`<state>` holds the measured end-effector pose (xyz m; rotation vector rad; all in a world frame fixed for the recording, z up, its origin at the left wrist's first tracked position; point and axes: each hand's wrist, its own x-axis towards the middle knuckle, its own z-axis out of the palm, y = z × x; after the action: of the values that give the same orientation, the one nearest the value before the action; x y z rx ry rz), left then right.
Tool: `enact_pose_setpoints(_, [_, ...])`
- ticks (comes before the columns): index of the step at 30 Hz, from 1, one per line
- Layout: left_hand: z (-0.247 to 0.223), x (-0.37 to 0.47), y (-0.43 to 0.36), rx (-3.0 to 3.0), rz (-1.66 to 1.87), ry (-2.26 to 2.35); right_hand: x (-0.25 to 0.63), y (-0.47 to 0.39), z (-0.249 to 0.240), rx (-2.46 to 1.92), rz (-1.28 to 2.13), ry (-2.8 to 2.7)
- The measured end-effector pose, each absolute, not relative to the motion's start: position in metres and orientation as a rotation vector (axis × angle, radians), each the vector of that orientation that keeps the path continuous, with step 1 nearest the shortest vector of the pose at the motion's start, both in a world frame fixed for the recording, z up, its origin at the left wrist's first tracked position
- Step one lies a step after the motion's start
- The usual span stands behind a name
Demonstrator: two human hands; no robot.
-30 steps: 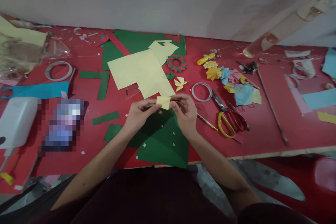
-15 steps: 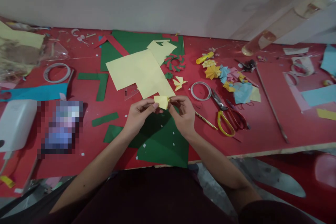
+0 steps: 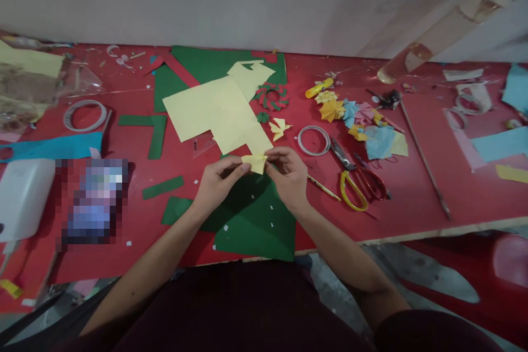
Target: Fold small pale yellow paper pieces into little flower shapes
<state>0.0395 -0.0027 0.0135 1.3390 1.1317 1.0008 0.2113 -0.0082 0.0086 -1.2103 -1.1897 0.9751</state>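
Left hand (image 3: pixel 216 181) and right hand (image 3: pixel 289 176) pinch yellow paper (image 3: pixel 254 163); scissors (image 3: pixel 358 184) lie right

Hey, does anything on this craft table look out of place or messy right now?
Mostly clutter: tiny white paper scraps dot the green sheet, which overhangs the table's near edge, and the scissors lie open. Both hands, left and right, pinch a small yellow paper.

Both bare forearms reach forward and converge, the left hand (image 3: pixel 217 179) and right hand (image 3: pixel 289 173) raised close together, fingertips pinched toward each other, thumbs uppermost, wrists slightly bent.
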Motion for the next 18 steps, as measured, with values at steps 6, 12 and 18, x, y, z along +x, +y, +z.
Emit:
enact_pose_setpoints(6, [0.0164, 0.0380, -0.0008, 1.482, 1.051, 1.153, 0.2126, -0.0086, 0.0060, -1.163, 0.941, -1.252])
enact_pose_setpoints(12, [0.0147, 0.0350, -0.0009, 1.516, 1.026, 1.144, 0.2156, -0.0065, 0.0070, -1.089, 0.858, -1.434])
enact_pose_setpoints(18, [0.0168, 0.0323, 0.0009, 1.513, 0.985, 1.145, 0.2166, -0.0046, 0.0086, -1.059, 0.789, -1.615])
